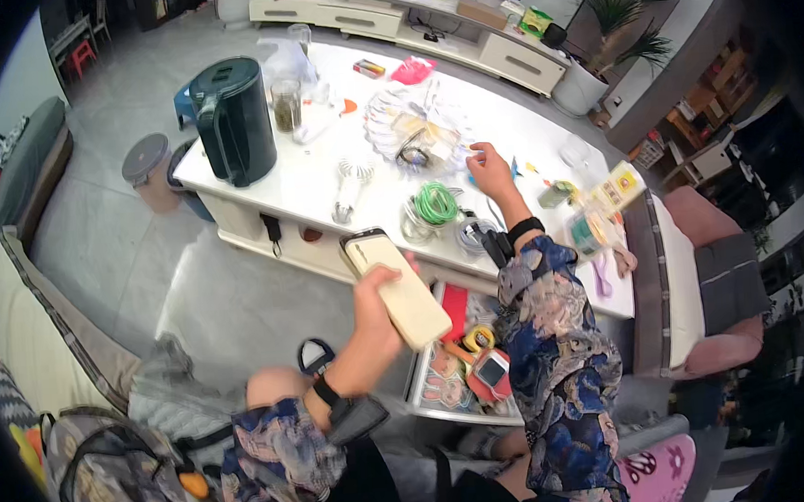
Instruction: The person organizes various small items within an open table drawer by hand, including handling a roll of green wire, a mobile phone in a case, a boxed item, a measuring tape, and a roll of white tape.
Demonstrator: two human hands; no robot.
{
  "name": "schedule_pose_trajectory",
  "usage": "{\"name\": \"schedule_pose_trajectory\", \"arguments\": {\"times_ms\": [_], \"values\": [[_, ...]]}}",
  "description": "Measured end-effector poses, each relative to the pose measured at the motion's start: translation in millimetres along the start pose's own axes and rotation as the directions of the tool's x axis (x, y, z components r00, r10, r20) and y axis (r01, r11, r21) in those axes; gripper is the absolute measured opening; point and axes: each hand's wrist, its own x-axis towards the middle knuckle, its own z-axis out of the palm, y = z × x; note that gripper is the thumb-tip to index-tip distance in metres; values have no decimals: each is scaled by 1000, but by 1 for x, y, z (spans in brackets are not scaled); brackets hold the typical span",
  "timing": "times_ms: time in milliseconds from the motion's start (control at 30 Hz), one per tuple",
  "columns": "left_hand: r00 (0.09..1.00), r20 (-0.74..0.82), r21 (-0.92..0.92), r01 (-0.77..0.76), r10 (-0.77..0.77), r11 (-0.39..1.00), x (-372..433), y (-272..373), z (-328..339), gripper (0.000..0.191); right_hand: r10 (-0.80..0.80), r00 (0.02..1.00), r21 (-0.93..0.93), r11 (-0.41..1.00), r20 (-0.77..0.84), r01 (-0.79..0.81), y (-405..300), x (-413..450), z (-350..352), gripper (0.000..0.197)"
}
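Note:
My left hand point(371, 315) grips a cream slab-shaped device point(404, 289) with a dark far end, above the open drawer point(467, 416) and in front of the table. Over the white coffee table point(540, 139), my right hand point(492, 173) hovers with partly bent fingers, apart from one another; nothing shows in them. It is nearest to the right edge of a clear shell-shaped dish point(377, 125) holding small items. A blue object point(513, 168) lies partly hidden behind this hand. Toward me sit a coil of green cable point(436, 203) and a clear round container point(471, 236).
A dark green pitcher point(239, 123) and a glass jar point(287, 106) stand at the table's left. A yellow-and-white carton point(619, 186) and a tub point(587, 231) are at the right. The drawer holds a yellow tape measure point(478, 338). A backpack point(125, 468) lies left.

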Motion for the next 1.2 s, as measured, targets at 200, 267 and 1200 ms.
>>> {"name": "schedule_pose_trajectory", "arguments": {"times_ms": [200,267,1200], "values": [[997,-75,81,7,-1,997,17,26,5,49,-167,986,-329,932,-7,155,45,103,48,40],[996,-76,41,-39,43,998,29,35,-4,50,-128,991,-373,918,48,137,54,118,66,42],[979,188,69,-90,75,994,22,-25,26,69,93,896,641,668,433,-379,-118,-214,-81,54]]}}
